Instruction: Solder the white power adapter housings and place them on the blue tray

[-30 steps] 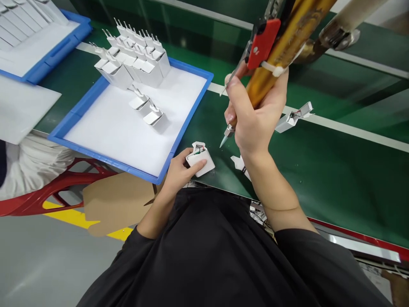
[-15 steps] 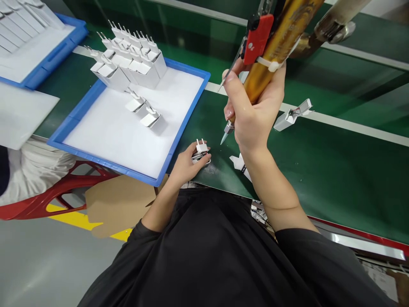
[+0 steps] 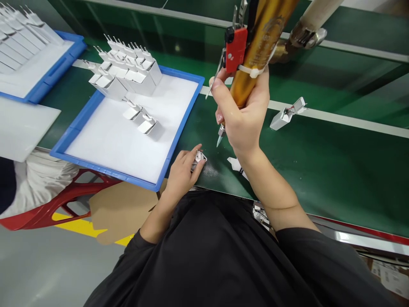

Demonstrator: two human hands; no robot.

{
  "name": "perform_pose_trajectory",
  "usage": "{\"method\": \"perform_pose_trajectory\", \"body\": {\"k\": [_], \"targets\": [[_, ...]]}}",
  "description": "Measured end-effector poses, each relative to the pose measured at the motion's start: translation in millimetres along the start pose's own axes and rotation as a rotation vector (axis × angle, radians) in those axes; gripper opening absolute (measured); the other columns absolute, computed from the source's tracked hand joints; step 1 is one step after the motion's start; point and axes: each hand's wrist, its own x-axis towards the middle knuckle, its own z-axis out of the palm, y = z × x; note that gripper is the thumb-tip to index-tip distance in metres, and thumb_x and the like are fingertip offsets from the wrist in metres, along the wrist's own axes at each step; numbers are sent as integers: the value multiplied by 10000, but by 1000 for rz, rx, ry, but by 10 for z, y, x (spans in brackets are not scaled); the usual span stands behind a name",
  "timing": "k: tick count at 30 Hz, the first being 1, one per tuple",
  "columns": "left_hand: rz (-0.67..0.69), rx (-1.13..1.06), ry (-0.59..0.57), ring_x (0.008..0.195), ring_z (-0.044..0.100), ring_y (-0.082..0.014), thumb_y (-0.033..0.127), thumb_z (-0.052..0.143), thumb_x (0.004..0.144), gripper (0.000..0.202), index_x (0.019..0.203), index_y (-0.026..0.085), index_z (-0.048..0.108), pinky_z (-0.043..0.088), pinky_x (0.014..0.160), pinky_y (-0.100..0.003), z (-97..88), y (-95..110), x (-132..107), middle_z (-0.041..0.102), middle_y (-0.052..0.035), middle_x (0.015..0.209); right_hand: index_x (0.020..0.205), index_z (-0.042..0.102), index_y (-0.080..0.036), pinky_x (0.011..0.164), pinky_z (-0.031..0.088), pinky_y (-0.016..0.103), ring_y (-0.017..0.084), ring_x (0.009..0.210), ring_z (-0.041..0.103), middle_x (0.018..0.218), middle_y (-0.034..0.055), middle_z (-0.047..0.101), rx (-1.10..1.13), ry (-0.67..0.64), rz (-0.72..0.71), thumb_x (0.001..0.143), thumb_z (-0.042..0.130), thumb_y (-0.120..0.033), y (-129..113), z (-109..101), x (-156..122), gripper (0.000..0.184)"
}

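My left hand (image 3: 182,171) rests on the green bench, its thumb and fingers closed around a small white charger housing (image 3: 199,157). Fingers partly cover it, so its inside is hard to make out. In my right hand (image 3: 247,117) is a gold glue dispenser (image 3: 252,70), gripped like a thick pen. A red switch (image 3: 235,49) with a metal lever is tied to its side. The dispenser's pale tapered nozzle (image 3: 219,140) points down, right of and above the charger, apart from it. A torn white piece (image 3: 235,165) with a dark mark lies beside my right forearm.
A blue-rimmed tray (image 3: 183,136) on the left holds several white chargers (image 3: 137,70), pins up. An opened charger (image 3: 284,116) with visible wires lies to the right. Another blue tray (image 3: 47,76) stands far left, near a person's pale sleeve (image 3: 47,175) and a red chair (image 3: 64,200).
The two-pin plug part that stood up over the charger in my left hand now sits lower, its pins no longer upright. My left fingers have shifted around it. The right hand still holds the dispenser.
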Motion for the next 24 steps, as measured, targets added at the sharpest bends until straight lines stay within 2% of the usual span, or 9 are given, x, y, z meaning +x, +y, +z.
{"method": "perform_pose_trajectory", "body": {"k": [2, 5, 9, 12, 14, 17, 21, 24], "targets": [[-26, 12, 67, 941, 608, -202, 381, 556, 920, 358, 1226, 194, 571, 483, 859, -330, 64, -3, -2, 695, -78, 1042, 1127, 394, -315, 538, 466, 228, 38, 563, 473, 970, -23, 577, 4, 4, 14, 874, 416, -654, 5, 1, -4, 423], [-58, 21, 116, 893, 636, -193, 419, 596, 894, 306, 1099, 192, 598, 488, 834, -310, 169, -22, 0, 693, -65, 976, 1135, 384, -323, 555, 476, 241, 44, 561, 472, 972, -23, 589, 2, 6, 21, 878, 436, -635, 12, 10, -9, 408], [-105, 180, -17, 951, 637, -246, 420, 587, 894, 416, 1226, 178, 519, 487, 782, -335, 200, -19, -8, 676, -97, 1044, 1161, 375, -343, 563, 478, 257, 65, 608, 532, 978, -16, 604, -3, -11, 13, 884, 412, -636, 27, 16, -4, 405], [-19, 279, -89, 977, 621, -259, 390, 544, 918, 448, 1291, 160, 450, 482, 798, -355, 96, -30, -17, 652, -118, 1094, 1145, 396, -343, 570, 486, 266, 77, 638, 567, 953, -17, 609, 32, -8, 3, 864, 463, -630, 68, -12, 21, 407], [2, 304, -14, 943, 612, -250, 405, 537, 919, 437, 1268, 156, 452, 477, 810, -361, -62, -104, -15, 641, -124, 1080, 1110, 418, -330, 578, 494, 271, 80, 634, 569, 916, -21, 608, 69, 10, -18, 828, 542, -618, 118, -45, 53, 422], [-55, 373, 189, 942, 586, -269, 482, 606, 858, 482, 1190, 155, 484, 468, 827, -392, -448, -378, 6, 614, -151, 1107, 1065, 441, -311, 543, 478, 253, 74, 613, 568, 883, -24, 605, 104, 18, -44, 804, 599, -590, 201, -95, 112, 414], [-281, 428, 344, 953, 577, -302, 535, 620, 811, 565, 1200, 156, 464, 462, 852, -439, -1052, -991, 133, 582, -163, 1139, 1031, 461, -296, 398, 348, 183, 17, 466, 461, 859, -39, 598, 168, 52, -25, 811, 629, -523, 265, -141, 172, 358], [-456, 380, 325, 773, 584, -257, 513, 592, 817, 572, 1235, 153, 437, 481, 792, -436, -1351, -1463, 370, 604, -124, 1012, 996, 488, -276, 348, 305, 163, -2, 419, 411, 847, -43, 597, 208, 94, 4, 787, 673, -479, 288, -163, 200, 345]]}}
